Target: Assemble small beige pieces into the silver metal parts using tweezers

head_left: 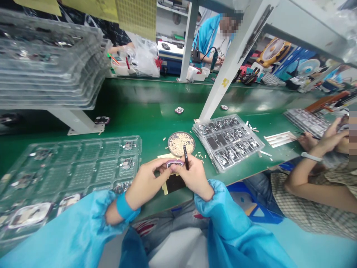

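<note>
Near the bench's front edge, my left hand [149,182] grips a small purple-rimmed part [174,162] between thumb and fingers. The thumb of my right hand [195,176] touches the same part, and this hand also holds black tweezers [185,156], which point up and away. Just beyond my hands sits a round dish [181,143] of tiny pale pieces, some scattered around it. Under my hands lies a dark pad [175,184] with yellow edges. My fingers partly hide the purple-rimmed part.
A compartment tray [106,149] lies left, below stacked trays [50,82]. Another filled tray stack [228,141] sits right of the dish. A white post [223,78] rises behind it. A co-worker's arm [304,175] is at the right; another person [209,37] is across the bench.
</note>
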